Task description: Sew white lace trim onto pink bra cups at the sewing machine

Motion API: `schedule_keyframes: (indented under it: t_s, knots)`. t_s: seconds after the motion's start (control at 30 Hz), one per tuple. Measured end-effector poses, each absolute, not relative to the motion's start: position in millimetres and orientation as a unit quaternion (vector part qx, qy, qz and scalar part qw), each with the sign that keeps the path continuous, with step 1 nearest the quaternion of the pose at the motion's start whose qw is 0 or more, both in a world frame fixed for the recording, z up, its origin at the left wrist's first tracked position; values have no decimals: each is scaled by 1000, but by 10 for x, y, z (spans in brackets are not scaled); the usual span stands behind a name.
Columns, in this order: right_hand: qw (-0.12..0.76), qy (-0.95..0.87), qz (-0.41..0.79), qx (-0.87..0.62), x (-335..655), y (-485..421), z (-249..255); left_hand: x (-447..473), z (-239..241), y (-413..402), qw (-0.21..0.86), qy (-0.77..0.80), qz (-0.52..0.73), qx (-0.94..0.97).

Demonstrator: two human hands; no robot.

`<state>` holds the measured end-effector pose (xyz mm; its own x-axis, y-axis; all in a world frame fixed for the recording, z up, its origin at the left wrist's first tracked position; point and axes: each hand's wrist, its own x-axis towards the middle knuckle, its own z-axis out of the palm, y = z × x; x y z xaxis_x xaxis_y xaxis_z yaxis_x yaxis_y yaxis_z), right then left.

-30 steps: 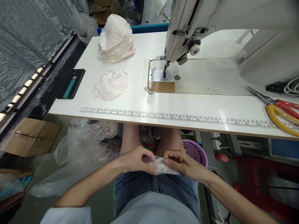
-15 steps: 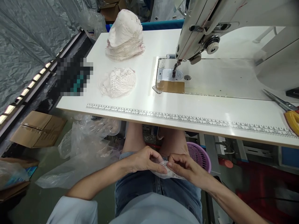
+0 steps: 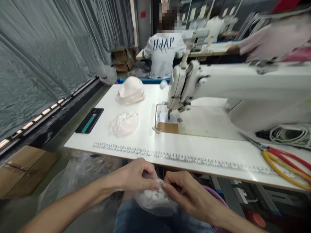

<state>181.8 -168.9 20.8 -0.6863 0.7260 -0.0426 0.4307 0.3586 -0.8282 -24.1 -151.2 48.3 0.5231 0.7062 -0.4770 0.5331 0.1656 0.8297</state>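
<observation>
Above my lap, just in front of the table edge, I hold a piece of white lacy fabric [image 3: 156, 201] between both hands. My left hand [image 3: 139, 176] pinches its upper edge between thumb and fingers. Close beside it, my right hand [image 3: 183, 191] grips the same edge, thumb on top. The fabric hangs down below my fingers, slightly blurred. On the table lies a crumpled white lace piece [image 3: 124, 124]. Behind that sits a stack of cream-white cup-shaped pieces [image 3: 131, 90]. The sewing machine [image 3: 181, 85] stands to the right of them, its needle over the metal plate.
Yellow-and-red scissors [image 3: 274, 158] and coiled cable [image 3: 293, 134] lie at the right. A dark phone [image 3: 89, 120] rests on the table's left end. A printed ruler [image 3: 170, 156] runs along the front edge. A co-worker [image 3: 162, 53] sits beyond the table; a cardboard box [image 3: 28, 171] stands lower left.
My view has tilted up, bringing the co-workers and the whole machine into sight. Both hands have come up closer to the table edge, still holding the white fabric.
</observation>
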Motion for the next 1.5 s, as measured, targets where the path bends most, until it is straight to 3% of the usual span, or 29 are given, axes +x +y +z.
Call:
schedule_keyframes:
  t_s: [0.17,0.4,0.5,0.8,1.2,1.33,1.5]
  knots:
    - [185,-841,282,-424,1760,-882,381,-116,807,-570,518,465,60,715]
    - [142,-838,158,-502,1973,-80,99,335,496,422,453,522,-18,722]
    - [146,-849,143,-487,2159,-36,44,412,471,498,452,522,-44,722]
    - [280,-927,14,-250,2321,-71,-10,486,551,539,416,535,-108,728]
    - [270,-934,-61,-226,2282,-131,-124,495,582,628,391,527,-139,742]
    - [274,-930,-66,-238,2253,-123,-114,428,586,780,273,557,-124,775]
    - [280,-922,-71,-257,2246,-110,-109,308,490,584,89,580,12,810]
